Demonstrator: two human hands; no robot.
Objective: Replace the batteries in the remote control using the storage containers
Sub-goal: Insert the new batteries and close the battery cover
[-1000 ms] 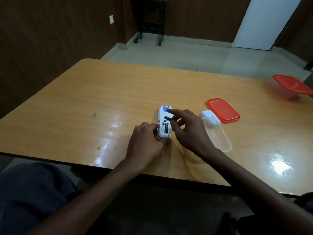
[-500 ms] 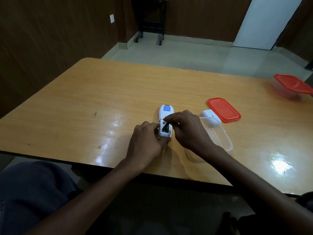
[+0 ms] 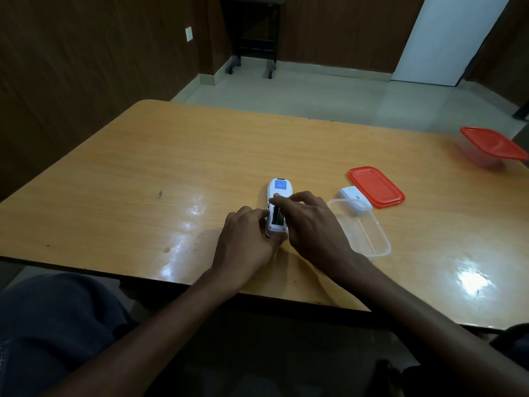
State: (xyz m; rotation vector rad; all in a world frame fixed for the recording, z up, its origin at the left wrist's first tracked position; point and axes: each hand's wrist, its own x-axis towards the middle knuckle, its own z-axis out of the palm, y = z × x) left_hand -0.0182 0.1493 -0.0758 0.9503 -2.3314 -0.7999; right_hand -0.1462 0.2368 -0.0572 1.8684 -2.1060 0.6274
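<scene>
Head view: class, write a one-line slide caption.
Left hand steadies the remote while right hand seats batteries; open container beside.

- Table: wood-grain top, glossy, with bright glare patches.
- Remote control: smooth white plastic.
- Open container: clear, see-through plastic.
- Loose lid: red plastic, smooth, slight sheen.
- Wall: dark wood-look panelling, matt.

Both forearms reaching in from the bottom of the frame, converging at centre. Left hand curled, knuckles up, thumb tucked toward the right. Right hand arched over from the right, fingers bent, index fingertip pressing down.
</scene>
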